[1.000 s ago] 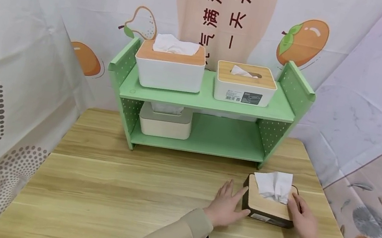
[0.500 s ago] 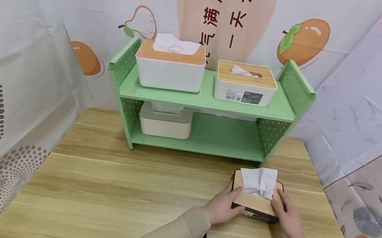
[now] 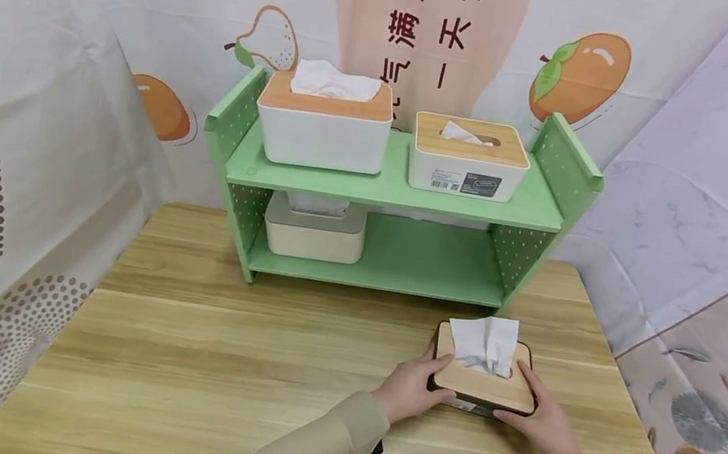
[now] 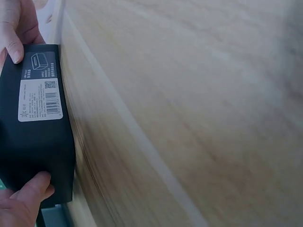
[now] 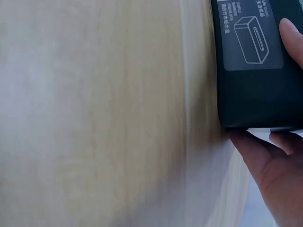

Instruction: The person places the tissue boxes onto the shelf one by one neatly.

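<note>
A black tissue box [image 3: 488,389] with a pale wooden lid and a white tissue [image 3: 485,345] sticking up is held between both hands at the table's right side. My left hand [image 3: 411,387] grips its left end, thumb toward the front face. At the right end my right hand [image 3: 544,419] holds it, with the thumb on the front face and fingers along the end. A printed label [image 4: 41,99] shows on the black front in the left wrist view. Whether the box's base touches the table cannot be told.
Behind stands a green two-tier shelf [image 3: 430,262]. Its upper tier bears a large white tissue box [image 3: 320,141] and a smaller white one [image 3: 465,176], both wood-topped. A cream tissue box [image 3: 313,241] sits lower left. Patterned cloth [image 3: 702,195] hangs around the wooden table [image 3: 204,361].
The black tissue box has shifted left and turned slightly. My left hand has closed on its left end, and my right hand has moved left with it, its thumb now on the front face.
</note>
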`<action>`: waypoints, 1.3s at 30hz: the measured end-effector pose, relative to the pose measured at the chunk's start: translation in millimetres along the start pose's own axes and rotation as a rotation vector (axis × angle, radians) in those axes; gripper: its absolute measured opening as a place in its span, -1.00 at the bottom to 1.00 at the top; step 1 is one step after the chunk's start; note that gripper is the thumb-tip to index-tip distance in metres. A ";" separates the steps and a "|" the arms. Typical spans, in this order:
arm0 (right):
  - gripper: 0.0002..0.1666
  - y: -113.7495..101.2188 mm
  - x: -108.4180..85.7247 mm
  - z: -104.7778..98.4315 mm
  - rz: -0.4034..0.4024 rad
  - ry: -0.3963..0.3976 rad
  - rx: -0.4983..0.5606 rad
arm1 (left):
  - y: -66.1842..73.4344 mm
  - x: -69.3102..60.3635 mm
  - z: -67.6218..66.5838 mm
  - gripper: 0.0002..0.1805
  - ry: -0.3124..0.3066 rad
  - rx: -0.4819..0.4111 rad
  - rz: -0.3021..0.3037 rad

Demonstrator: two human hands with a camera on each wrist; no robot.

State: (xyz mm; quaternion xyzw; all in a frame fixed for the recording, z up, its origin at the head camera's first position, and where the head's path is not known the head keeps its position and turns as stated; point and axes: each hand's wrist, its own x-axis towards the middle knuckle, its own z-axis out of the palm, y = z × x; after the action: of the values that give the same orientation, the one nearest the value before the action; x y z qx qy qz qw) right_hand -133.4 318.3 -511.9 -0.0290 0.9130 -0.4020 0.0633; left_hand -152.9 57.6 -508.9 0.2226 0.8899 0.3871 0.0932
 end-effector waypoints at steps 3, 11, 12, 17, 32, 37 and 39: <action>0.25 -3.2 0.7 1.7 0.001 0.012 -0.004 | -2.3 -1.1 -0.6 -0.30 0.031 -0.010 0.019; 0.24 -8.6 2.2 3.1 0.024 0.014 0.028 | -0.6 -4.4 -2.7 -0.30 0.077 -0.034 -0.007; 0.24 -9.6 2.7 2.9 0.026 0.019 0.029 | -0.1 -4.6 -3.5 -0.30 0.082 -0.043 -0.008; 0.26 -16.1 6.0 2.7 0.023 0.030 0.032 | 1.6 -7.7 -10.0 -0.30 0.091 -0.095 -0.012; 0.25 -64.7 31.4 0.4 -0.053 0.052 0.076 | -0.4 -8.8 -53.4 -0.30 0.209 -0.139 0.033; 0.22 -77.8 48.1 8.5 -0.109 0.093 0.084 | -9.4 -4.5 -70.7 -0.30 0.272 -0.094 0.064; 0.21 -80.3 54.5 12.6 -0.113 0.102 0.081 | -13.9 -2.6 -75.5 -0.29 0.280 -0.089 0.071</action>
State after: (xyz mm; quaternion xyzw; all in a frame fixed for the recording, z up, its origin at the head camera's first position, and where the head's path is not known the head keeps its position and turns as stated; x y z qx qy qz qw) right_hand -185.4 249.2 -466.1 -0.0576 0.8949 -0.4425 -0.0049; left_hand -180.6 -0.8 -467.5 0.1937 0.8678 0.4563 -0.0358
